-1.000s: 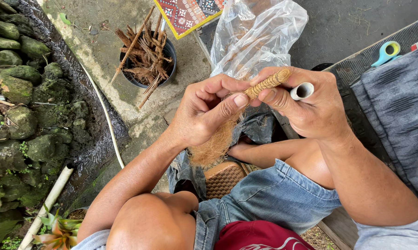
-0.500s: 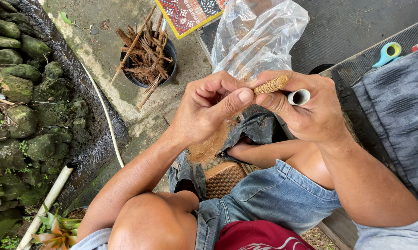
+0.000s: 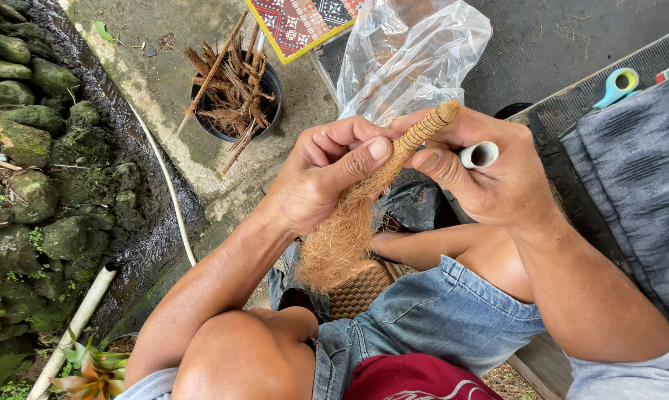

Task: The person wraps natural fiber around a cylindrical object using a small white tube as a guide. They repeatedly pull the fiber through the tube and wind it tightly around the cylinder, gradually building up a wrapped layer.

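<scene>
Both hands (image 3: pixel 327 174) (closed) grip fibre brush (image 3: pixel 423 133).

Outdoor craft spot in a home yard.

We're outside on bare concrete (image 3: pixel 156 81), a mossy stone wall (image 3: pixel 30 170) running along a wet gutter (image 3: pixel 138 222) with a white pipe (image 3: pixel 75 330) in it. A black pot (image 3: pixel 234 104) of dry sticks sits ahead, a clear plastic bag (image 3: pixel 408 59) beside it, and scissors (image 3: pixel 617 85) lie on a dark mat (image 3: pixel 571 111): handwork done in the open.
</scene>
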The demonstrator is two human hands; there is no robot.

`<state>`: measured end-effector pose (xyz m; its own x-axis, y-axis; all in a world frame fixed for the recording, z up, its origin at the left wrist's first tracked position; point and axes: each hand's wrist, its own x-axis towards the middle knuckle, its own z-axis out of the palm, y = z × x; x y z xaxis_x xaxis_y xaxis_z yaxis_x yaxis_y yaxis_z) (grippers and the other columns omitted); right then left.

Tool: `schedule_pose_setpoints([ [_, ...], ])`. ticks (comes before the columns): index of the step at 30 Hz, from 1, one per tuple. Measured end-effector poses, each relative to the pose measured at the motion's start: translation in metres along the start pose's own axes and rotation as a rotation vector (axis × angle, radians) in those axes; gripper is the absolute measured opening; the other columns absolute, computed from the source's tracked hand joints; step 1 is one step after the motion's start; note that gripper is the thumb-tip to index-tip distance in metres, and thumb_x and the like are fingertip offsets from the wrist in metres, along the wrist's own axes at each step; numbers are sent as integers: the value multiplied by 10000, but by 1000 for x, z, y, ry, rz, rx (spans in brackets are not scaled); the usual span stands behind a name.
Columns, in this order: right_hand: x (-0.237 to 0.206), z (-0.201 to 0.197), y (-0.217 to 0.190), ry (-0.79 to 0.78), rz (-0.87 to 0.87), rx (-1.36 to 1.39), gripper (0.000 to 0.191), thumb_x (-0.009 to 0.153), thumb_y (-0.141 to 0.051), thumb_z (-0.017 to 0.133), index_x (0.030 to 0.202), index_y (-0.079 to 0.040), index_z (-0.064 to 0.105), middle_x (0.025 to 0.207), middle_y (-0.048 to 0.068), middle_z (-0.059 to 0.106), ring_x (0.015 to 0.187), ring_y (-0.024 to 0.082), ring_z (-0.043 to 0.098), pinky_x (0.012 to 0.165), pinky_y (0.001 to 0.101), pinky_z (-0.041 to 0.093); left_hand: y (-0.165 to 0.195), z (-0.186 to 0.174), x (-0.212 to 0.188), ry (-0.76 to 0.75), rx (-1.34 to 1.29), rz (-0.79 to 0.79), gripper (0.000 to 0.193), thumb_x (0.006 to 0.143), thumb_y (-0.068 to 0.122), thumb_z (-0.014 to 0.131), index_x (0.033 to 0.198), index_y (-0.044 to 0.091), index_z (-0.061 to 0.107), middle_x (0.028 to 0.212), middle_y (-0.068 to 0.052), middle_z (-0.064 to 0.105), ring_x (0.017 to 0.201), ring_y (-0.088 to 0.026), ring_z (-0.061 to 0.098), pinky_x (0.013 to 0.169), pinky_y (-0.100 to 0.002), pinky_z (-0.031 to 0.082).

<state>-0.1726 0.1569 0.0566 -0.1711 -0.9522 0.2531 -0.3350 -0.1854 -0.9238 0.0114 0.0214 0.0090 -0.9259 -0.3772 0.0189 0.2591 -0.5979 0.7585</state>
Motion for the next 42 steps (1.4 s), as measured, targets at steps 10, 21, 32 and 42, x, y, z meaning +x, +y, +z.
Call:
schedule_pose_setpoints([
  [10,-6,-3,8,-4,42,-46,327,951,-109,812,1257,-36,723,756,-61,583,698,7,510,613,189,421,1,1,-1,-27,-10,-5,110,1086,98,677,1140,4,696,1211,-67,731,1080,-91,642,1016,-300,529],
  [21,-9,9,2,56,-46,-146,240,961,-61,789,1179,-51,691,734,-64,600,669,5,533,562,176,424,-2,2,-4,-75,84,63,127,1077,105,684,1138,-6,689,1225,-105,728,1148,-143,672,1067,-330,539],
  [32,-16,8,5,91,-27,-34,105,1008,-70,751,1072,-23,683,1013,26,709,850,50,651,749,183,520,2,12,-9,-133,254,193,180,1025,-66,755,1176,-6,678,1313,-71,621,1176,-89,620,1026,-254,542],
  [42,-7,2,5,21,55,-36,322,1014,-103,759,1297,0,646,928,16,696,798,23,602,692,168,482,5,8,-6,15,372,186,154,1018,6,731,1171,18,747,1105,-53,692,952,-107,664,865,-260,565],
])
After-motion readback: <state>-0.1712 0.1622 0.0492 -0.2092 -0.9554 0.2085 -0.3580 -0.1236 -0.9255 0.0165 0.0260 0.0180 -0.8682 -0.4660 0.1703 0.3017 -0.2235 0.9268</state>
